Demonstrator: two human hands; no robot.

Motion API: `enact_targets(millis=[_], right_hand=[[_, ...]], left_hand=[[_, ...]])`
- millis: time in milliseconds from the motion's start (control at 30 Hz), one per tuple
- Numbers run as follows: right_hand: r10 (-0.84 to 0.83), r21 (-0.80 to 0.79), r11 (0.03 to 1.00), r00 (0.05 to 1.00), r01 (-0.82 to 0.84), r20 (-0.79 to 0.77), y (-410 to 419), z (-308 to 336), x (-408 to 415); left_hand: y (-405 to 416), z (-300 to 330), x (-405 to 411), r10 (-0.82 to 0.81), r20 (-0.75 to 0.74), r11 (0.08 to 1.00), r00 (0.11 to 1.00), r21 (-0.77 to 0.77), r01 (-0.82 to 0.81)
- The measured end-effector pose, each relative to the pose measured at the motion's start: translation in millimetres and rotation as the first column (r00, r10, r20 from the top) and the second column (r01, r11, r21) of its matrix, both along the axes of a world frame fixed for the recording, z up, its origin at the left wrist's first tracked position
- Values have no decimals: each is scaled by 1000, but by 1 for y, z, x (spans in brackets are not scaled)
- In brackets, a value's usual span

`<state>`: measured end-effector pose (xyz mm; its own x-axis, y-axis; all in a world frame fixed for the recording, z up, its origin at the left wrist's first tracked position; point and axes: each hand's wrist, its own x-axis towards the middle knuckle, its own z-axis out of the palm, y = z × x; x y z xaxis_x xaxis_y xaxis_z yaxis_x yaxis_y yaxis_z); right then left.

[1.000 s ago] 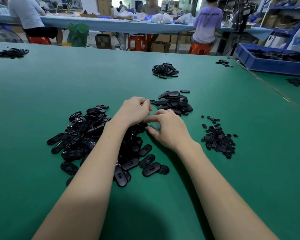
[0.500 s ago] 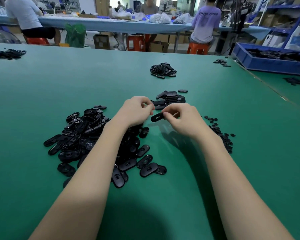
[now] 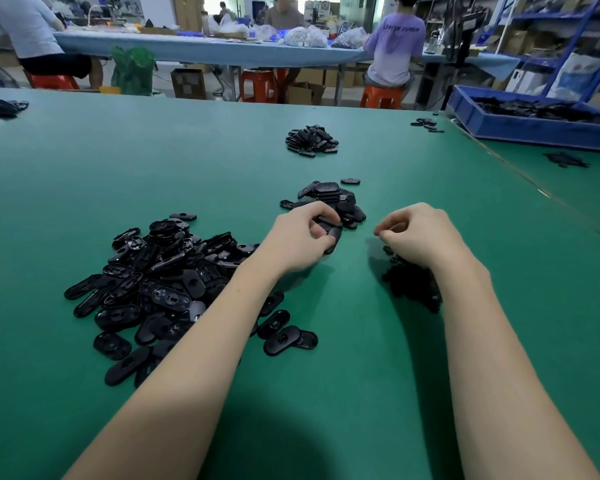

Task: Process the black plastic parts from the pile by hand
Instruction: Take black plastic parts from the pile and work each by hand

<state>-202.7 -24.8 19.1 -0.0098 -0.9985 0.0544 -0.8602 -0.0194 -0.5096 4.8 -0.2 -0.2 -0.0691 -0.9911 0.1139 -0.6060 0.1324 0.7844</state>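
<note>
A big pile of black oval plastic parts point(image 3: 160, 282) lies on the green table point(image 3: 125, 161) to the left of my left forearm. My left hand point(image 3: 298, 237) grips one black oval part point(image 3: 334, 234) in its curled fingers, just in front of a small stack of the same parts point(image 3: 340, 199). My right hand point(image 3: 423, 237) hovers to the right over a heap of small black scraps point(image 3: 409, 289). Its thumb and forefinger are pinched together, seemingly on a tiny black scrap. The two hands are apart.
Another heap of black parts point(image 3: 310, 140) sits farther back at the middle, and a few lie at the far left point(image 3: 0, 107). A blue bin point(image 3: 534, 128) of black parts stands at the back right. People sit at a long table behind.
Both hands held one part together half a second ago. Now my right hand has let go and moved right over the scrap heap, while my left hand keeps the part.
</note>
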Motion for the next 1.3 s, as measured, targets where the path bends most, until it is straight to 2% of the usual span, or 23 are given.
enact_targets(millis=[167, 400, 733, 800, 867, 967, 1100, 1300], right_hand=[[-88, 70, 993, 992, 94, -90, 3, 0, -8], [-166, 92, 980, 978, 178, -127, 5, -5, -1], [-196, 57, 978, 977, 201, -84, 7, -4, 5], [-183, 49, 982, 983, 184, -17, 6, -3, 3], [-136, 47, 990, 978, 130, 159, 5, 0, 1], [-20, 74, 997, 902, -13, 430, 8, 5, 6], [37, 127, 985, 865, -115, 501, 12, 2, 17], [6, 176, 975, 806, -136, 592, 8, -1, 21]], left_hand=[[0, -7, 0, 0, -85, 999, 996, 50, 4], [-4, -9, 1, -10, -118, 994, 993, 110, 23], [-2, -9, 2, 17, -165, 996, 986, 86, -3], [-1, -10, 2, 12, -189, 994, 982, 110, 9], [-2, -10, 3, 17, -192, 993, 981, 117, 5], [-3, -10, 3, 19, -203, 995, 979, 104, 3], [-3, -10, 1, 17, -257, 995, 966, 102, 10], [0, -5, 2, -5, -271, 994, 963, 102, 33]])
